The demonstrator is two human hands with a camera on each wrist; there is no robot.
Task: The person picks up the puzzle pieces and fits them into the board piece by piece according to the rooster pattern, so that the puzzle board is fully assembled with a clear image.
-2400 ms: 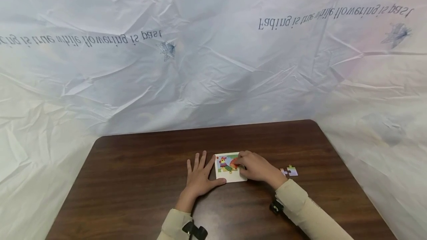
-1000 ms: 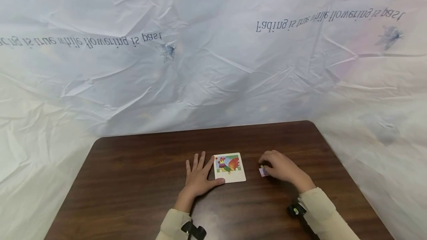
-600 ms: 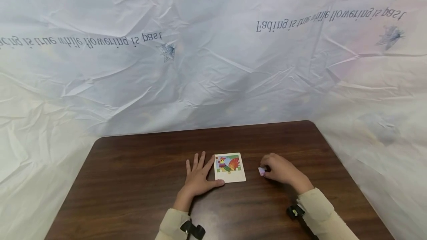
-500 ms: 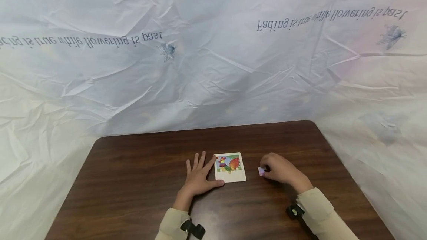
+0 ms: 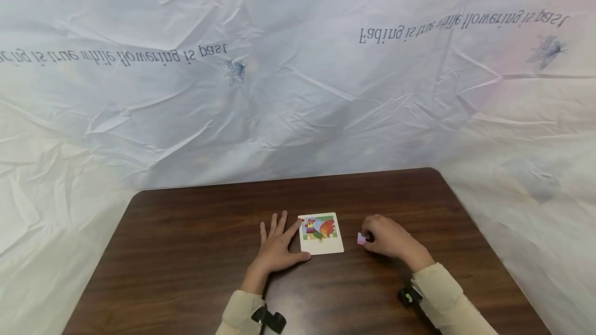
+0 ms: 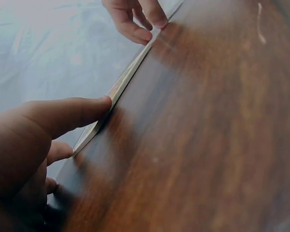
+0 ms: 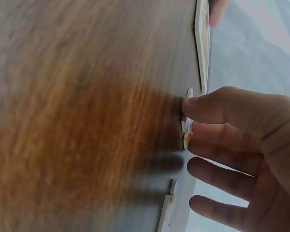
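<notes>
A white-framed jigsaw board [image 5: 324,246] with a colourful rooster picture lies flat on the table; its lower part is pale. My left hand [image 5: 276,253] rests at its left side, fingers spread, with index finger and thumb at the board's edge. To the right of the board, my right hand [image 5: 393,241] pinches a small purple-pink jigsaw piece [image 5: 360,239] at the tabletop between thumb and index finger. In the right wrist view the thumb lies over that piece [image 7: 189,126], hiding part of it, while the other fingers are held apart from it.
Another jigsaw piece [image 7: 166,209] lies on the table below the right fingers in the right wrist view; in the head view the hand hides it. The dark wooden table [image 5: 195,252] ends in front of a wrinkled pale sheet [image 5: 279,92] with printed lettering.
My right hand has left the board and moved right to the loose pieces. Lately the purple-pink piece has shifted slightly left and turned in its fingers. My left hand has stayed in place.
</notes>
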